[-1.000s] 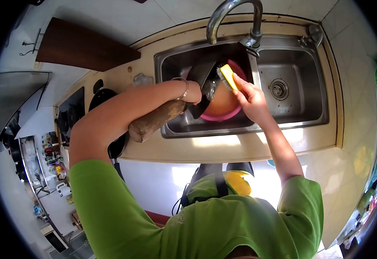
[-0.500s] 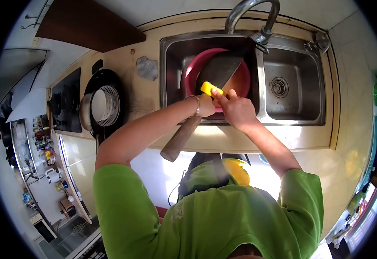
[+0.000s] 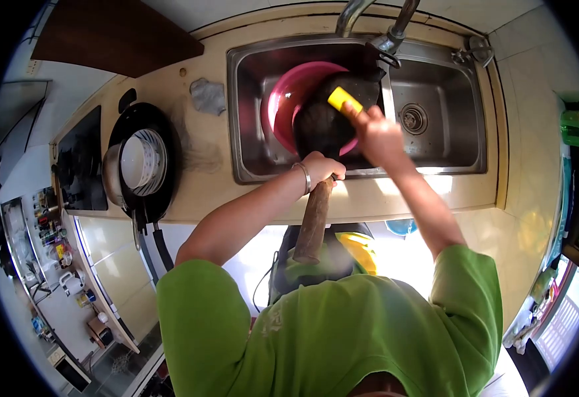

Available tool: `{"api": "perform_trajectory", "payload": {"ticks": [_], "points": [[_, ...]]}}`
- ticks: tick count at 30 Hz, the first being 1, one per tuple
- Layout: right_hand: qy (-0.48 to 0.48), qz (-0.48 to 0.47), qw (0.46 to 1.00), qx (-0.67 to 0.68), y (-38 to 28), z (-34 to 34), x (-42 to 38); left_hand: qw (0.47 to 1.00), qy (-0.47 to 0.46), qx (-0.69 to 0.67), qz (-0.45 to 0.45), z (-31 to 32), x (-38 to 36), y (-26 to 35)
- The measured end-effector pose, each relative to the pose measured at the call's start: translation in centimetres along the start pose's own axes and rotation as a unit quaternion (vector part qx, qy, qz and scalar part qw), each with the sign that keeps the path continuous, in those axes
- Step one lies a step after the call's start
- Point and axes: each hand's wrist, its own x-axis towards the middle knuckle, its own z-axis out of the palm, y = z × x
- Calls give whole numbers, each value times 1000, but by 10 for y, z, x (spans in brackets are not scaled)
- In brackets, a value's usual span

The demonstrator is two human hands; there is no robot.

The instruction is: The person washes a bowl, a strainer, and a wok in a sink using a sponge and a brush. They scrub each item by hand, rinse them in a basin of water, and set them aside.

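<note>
A dark pan (image 3: pixel 326 124) with a wooden handle lies tilted over a pink basin (image 3: pixel 280 106) in the left bowl of the steel sink (image 3: pixel 248 169). My left hand (image 3: pixel 322 168) is closed around the pan at the top of its handle, which points toward my body. A yellow sponge (image 3: pixel 345 101) is pinched in my right hand (image 3: pixel 378 135), just above the right part of the pan. Motion blurs that hand slightly. Whether the sponge touches the pan, I cannot tell.
The faucet (image 3: pixel 390 41) rises behind the sink, beside the right bowl (image 3: pixel 435 119). On the counter left of the sink lie a grey cloth (image 3: pixel 208 96) and a black wok (image 3: pixel 162 142) holding a white bowl (image 3: pixel 135 161). The stove (image 3: pixel 81 162) is farther left.
The pan has turned, its handle swinging to the right and pointing more directly at my body. My right hand has moved right and away from my left hand, still with the sponge. The camera view has shifted.
</note>
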Motion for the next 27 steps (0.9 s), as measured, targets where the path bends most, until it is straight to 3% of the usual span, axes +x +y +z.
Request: {"api": "perform_trajectory", "payload": {"ticks": [2,4,6,7,9,12,13,14,16,18,22,24,27], "points": [[-117,-34,992,34,-29,-7,-26,999,-3,-33,17,1,3,-4],[-117,-60,991,30,-29,-11,-27,999,3,-39,16,-1,12,-9],[-68,-36,996,-39,-9,-13,1,1000,1,-12,24,3,3,-6],[-78,31,996,-4,7,-9,23,999,11,-24,26,6,-1,-4],[-21,43,999,10,37,11,50,998,-2,-51,32,7,2,-7],[-18,86,996,-4,37,14,62,995,-15,-90,44,7,3,-10],[-1,81,997,18,29,12,54,994,-30,-93,45,5,-2,-10],[5,27,998,-52,16,13,36,994,-33,-95,53,3,-1,-9],[36,-3,999,-7,3,11,6,982,-62,-168,57,3,0,-17],[-100,0,995,-19,-18,-13,-15,978,-75,-185,60,2,-1,-20],[-51,-61,997,0,-19,-10,-27,969,-72,-223,76,5,8,-29],[2,53,998,20,21,0,12,963,-73,-246,82,7,8,-33],[96,69,992,40,51,27,36,964,-78,-242,84,7,9,-34]]}}
